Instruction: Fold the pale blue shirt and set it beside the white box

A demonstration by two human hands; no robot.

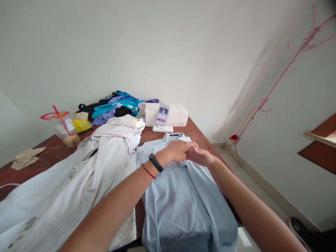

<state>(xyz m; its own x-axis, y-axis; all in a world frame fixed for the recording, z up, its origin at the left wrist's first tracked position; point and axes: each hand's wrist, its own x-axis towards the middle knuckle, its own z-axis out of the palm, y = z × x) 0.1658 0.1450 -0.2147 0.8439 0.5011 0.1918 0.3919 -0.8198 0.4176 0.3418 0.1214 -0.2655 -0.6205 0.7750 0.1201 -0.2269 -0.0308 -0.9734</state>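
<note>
A light blue shirt (pixel 178 196) lies lengthwise on the table, its collar with a dark label at the far end. One long fold runs down its right side, and the near end hangs over the table's edge. Above its upper part, my left hand (pixel 177 150) and my right hand (pixel 201 156) meet, touching at the fingers. Left fingers curl over the right ones, so both hands look closed. Anything between them is hidden. A dark band and a thin red cord circle my left wrist.
Striped white garments (pixel 105 168) cover the table's left side. Beyond them are a plastic cup with a straw (pixel 64 127), a pile of blue and purple clothes (pixel 118 105) and a white box (pixel 170 113). A pink coat stand (pixel 275 85) leans into view at right.
</note>
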